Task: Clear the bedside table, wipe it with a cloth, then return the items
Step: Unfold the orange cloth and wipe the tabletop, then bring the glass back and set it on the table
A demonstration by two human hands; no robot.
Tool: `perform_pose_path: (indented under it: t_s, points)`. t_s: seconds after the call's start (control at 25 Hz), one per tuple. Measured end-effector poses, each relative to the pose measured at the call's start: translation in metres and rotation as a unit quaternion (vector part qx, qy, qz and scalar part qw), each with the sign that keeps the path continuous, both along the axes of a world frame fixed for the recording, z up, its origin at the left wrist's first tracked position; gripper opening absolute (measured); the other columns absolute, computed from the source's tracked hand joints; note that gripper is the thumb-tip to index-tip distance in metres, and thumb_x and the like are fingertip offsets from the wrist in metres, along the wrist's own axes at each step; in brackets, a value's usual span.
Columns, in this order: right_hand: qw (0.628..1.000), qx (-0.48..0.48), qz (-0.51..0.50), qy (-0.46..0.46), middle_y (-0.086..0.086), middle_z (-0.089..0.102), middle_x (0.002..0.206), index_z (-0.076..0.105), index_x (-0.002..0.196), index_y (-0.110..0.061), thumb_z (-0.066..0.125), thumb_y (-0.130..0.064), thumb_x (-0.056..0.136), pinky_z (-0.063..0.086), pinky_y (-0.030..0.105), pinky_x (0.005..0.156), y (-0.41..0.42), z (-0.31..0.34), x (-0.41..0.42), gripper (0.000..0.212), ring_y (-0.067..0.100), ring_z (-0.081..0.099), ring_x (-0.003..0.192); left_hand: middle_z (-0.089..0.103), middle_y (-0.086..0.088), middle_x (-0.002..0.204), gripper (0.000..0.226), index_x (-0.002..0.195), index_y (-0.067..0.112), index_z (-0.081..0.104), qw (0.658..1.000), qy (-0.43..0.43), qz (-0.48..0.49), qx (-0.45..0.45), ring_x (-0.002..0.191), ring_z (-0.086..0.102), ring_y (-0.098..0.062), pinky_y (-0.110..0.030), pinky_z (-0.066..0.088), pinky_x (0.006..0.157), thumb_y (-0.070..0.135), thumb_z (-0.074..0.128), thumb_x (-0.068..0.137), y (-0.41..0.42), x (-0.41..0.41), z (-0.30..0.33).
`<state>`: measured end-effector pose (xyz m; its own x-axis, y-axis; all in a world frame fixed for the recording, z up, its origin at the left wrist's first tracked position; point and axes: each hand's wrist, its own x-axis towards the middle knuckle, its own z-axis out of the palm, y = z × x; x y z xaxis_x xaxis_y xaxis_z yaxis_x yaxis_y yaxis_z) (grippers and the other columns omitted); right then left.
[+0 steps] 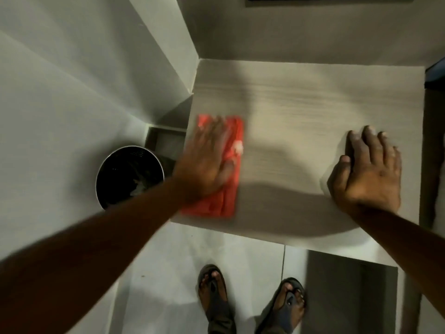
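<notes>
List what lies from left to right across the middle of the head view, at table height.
Round black bin on the floor → left hand pressed flat on the folded red cloth at the table's left edge → bare stretch of the bedside table → right hand resting flat near the table's right side.

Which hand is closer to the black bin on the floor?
Left. The left hand presses the red cloth at the table edge beside the bin; the right hand rests flat across the table.

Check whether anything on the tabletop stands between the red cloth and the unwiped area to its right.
Only the right hand, resting flat near the right edge. The table is otherwise bare beyond the red cloth under the left hand.
</notes>
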<state>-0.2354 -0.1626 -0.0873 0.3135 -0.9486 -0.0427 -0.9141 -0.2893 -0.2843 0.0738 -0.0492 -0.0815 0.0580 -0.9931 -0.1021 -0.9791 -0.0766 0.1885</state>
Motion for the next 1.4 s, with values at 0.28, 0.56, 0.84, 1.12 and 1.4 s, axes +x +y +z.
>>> perform_pose_path:
  t_s: [0.28,0.56,0.84,1.12,1.4]
  points:
    - [1.0,-0.004,0.004,0.004,0.014,0.024,0.165,0.033,0.155,-0.014,0.03,-0.035,0.096,0.008,0.049,0.125,-0.002,-0.001,0.001,0.063,0.033,0.014,0.154,0.022,-0.026,0.164,0.076,0.156,-0.002,0.021,0.997,-0.026,0.068,-0.018,0.154,0.018,-0.04,-0.054,0.013,0.126,0.049,0.028,0.1,-0.061,-0.023,-0.003]
    - [0.999,-0.049,0.003,0.004,0.015,0.032,0.161,0.039,0.152,-0.015,0.036,-0.034,0.097,0.013,0.05,0.125,-0.003,-0.012,-0.004,0.058,0.035,0.021,0.152,0.028,-0.024,0.163,0.068,0.152,0.0,0.034,0.997,0.004,-0.058,-0.045,0.154,0.02,-0.036,-0.053,0.017,0.124,0.046,0.032,0.103,-0.013,-0.155,-0.007]
    - [0.998,0.067,0.004,0.003,0.019,0.031,0.161,0.04,0.151,-0.008,0.038,-0.028,0.098,0.011,0.041,0.124,0.003,0.028,-0.001,0.056,0.035,0.022,0.151,0.01,-0.023,0.168,0.076,0.158,0.001,0.012,0.996,-0.001,-0.035,0.082,0.156,0.007,-0.037,-0.049,0.002,0.127,0.042,0.041,0.101,-0.019,-0.164,0.026]
    - [0.951,-0.094,-0.184,-0.231,0.013,0.063,0.122,0.069,0.116,-0.008,0.059,-0.01,0.086,0.048,0.04,0.1,0.047,0.184,-0.152,0.031,0.03,0.061,0.112,0.045,-0.028,0.148,0.075,0.145,-0.008,0.039,0.955,0.258,-0.125,-0.08,0.137,0.042,-0.043,-0.046,0.033,0.117,0.031,0.047,0.082,-0.043,-0.327,0.148]
    - [0.93,-0.202,-0.248,-0.181,-0.007,0.069,0.091,0.075,0.099,-0.019,0.063,-0.015,0.081,0.047,0.017,0.07,0.056,0.278,-0.306,0.022,-0.002,0.055,0.064,0.037,-0.012,0.153,0.108,0.151,0.007,0.029,0.911,0.318,-0.264,0.0,0.14,0.035,-0.027,-0.031,0.031,0.117,0.054,0.076,0.066,-0.079,-0.456,0.192]
